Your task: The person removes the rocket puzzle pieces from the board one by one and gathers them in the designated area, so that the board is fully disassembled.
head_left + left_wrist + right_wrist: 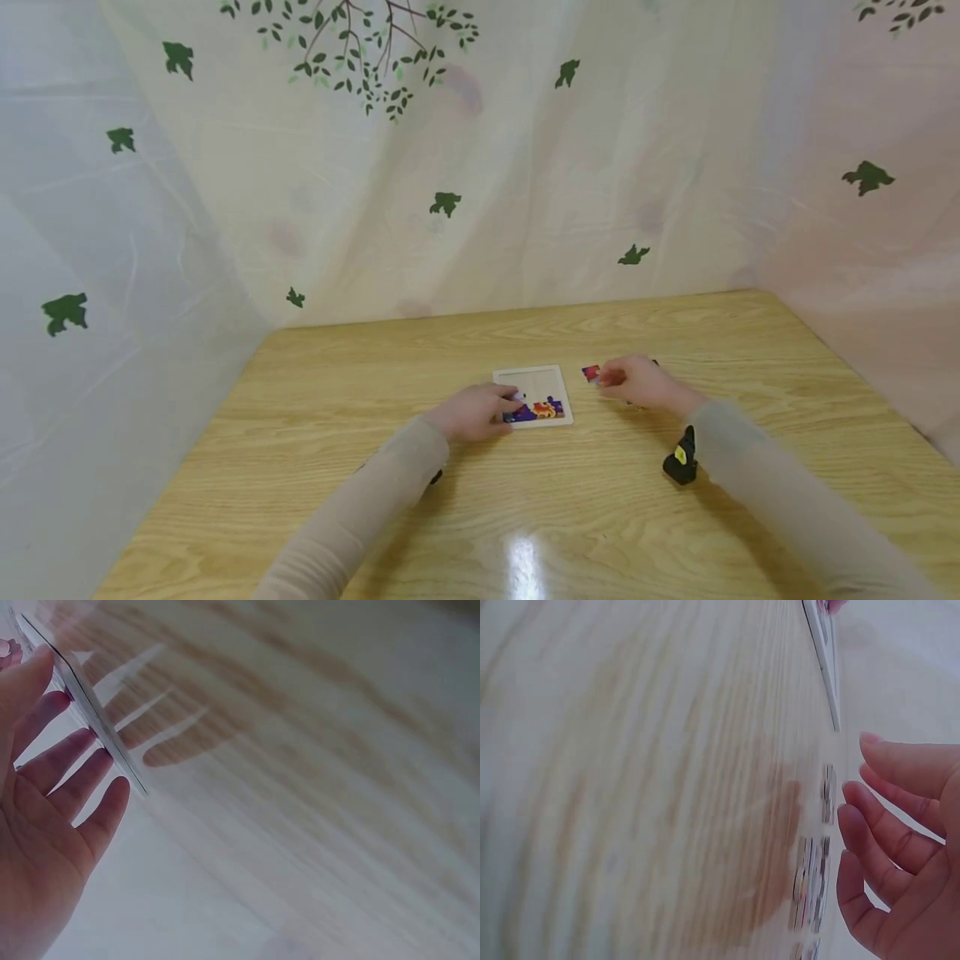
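Note:
A square puzzle tray with a pale rim lies flat on the wooden table. Purple and orange pieces fill its near part; bare tray bottom shows behind them. My left hand rests at the tray's left side, fingers spread and fairly straight. In the left wrist view its fingertips touch the tray's edge. To the right of the tray, my right hand hovers beside a red and purple puzzle piece. Its fingers bend loosely, with nothing seen between them in the right wrist view, close to loose pieces.
Other loose pieces lie partly hidden under the right hand. A black device with a yellow mark sits at the right wrist. A pale curtain with leaf prints hangs behind the table and along both sides.

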Motion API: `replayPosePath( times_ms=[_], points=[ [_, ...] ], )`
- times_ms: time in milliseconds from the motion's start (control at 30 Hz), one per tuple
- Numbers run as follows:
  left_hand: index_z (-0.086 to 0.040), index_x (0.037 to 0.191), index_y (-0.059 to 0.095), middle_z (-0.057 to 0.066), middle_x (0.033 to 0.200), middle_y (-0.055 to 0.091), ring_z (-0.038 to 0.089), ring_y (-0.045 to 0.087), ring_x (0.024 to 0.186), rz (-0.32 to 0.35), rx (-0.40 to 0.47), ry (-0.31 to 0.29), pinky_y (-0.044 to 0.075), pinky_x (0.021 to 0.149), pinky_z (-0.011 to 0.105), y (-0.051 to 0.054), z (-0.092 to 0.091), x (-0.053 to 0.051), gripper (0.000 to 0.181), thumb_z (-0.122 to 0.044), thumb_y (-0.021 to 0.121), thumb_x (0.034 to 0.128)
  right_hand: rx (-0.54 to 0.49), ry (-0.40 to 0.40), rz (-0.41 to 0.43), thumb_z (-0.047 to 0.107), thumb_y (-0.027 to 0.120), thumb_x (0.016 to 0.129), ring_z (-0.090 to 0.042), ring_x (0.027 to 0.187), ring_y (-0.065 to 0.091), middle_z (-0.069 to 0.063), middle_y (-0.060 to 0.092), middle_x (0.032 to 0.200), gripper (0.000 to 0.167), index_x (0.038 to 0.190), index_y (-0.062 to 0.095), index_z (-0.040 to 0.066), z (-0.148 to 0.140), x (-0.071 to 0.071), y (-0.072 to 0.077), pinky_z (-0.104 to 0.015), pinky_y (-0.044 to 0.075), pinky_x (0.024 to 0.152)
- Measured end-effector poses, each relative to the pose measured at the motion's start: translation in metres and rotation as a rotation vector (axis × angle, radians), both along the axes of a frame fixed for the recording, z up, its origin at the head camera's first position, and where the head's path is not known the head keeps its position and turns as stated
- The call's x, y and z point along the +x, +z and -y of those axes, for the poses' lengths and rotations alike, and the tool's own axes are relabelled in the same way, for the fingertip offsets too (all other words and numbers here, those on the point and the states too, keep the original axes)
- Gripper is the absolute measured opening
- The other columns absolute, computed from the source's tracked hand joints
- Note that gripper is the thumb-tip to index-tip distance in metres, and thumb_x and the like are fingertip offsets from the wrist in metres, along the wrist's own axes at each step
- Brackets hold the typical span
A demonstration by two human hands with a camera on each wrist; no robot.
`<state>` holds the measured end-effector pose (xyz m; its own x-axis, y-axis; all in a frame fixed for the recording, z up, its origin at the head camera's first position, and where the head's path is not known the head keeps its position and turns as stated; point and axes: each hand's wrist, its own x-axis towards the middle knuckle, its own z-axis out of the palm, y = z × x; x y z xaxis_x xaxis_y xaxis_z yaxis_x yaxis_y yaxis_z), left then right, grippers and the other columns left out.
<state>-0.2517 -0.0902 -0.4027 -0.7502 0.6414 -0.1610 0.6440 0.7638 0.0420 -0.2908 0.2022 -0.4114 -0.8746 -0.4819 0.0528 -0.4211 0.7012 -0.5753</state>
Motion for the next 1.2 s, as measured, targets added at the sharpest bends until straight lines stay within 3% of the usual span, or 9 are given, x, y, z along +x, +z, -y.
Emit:
replayPosePath(
  times_ms=[267,667,1000,1200],
  points=[
    [-0.014,0.138,0.05,0.008,0.147,0.043,0.025,0.043,0.133,0.014,0.037,0.001,0.036,0.109,0.037,0.0,0.004,-0.001,0.048,-0.034,0.057,0.0946,-0.032,0.015,0.034,0.009,0.065,0.089,-0.019,0.087,0.062,-0.009,0.068,0.094,0.013,0.099,0.065,0.0,0.02,0.003,0.0,-0.037,0.052,0.08],
    [-0.019,0.139,0.049,0.013,0.149,0.039,0.03,0.041,0.134,0.073,0.077,0.055,0.034,0.11,0.041,0.003,0.015,0.005,0.047,-0.035,0.057,0.0948,-0.032,0.033,0.09,0.014,0.064,0.09,-0.014,0.08,0.055,-0.003,0.067,0.092,0.011,0.098,0.067,0.007,0.047,0.007,0.003,-0.03,0.048,0.074],
    [-0.023,0.138,0.05,0.016,0.152,0.032,0.032,0.035,0.138,0.092,0.05,0.049,0.029,0.113,0.041,0.006,0.024,0.009,0.043,-0.034,0.054,0.0961,-0.028,0.075,0.047,0.012,0.065,0.089,-0.014,0.083,0.06,-0.004,0.068,0.092,0.012,0.099,0.067,0.005,0.067,0.003,0.005,-0.035,0.051,0.08],
    [-0.024,0.137,0.051,0.016,0.152,0.032,0.032,0.035,0.138,0.113,0.059,0.051,0.029,0.113,0.042,0.006,0.024,0.011,0.042,-0.033,0.054,0.0963,-0.026,0.073,0.078,0.013,0.064,0.09,-0.014,0.084,0.061,-0.005,0.069,0.094,0.015,0.101,0.067,0.004,0.078,0.005,0.009,-0.035,0.052,0.082]
  ],
)
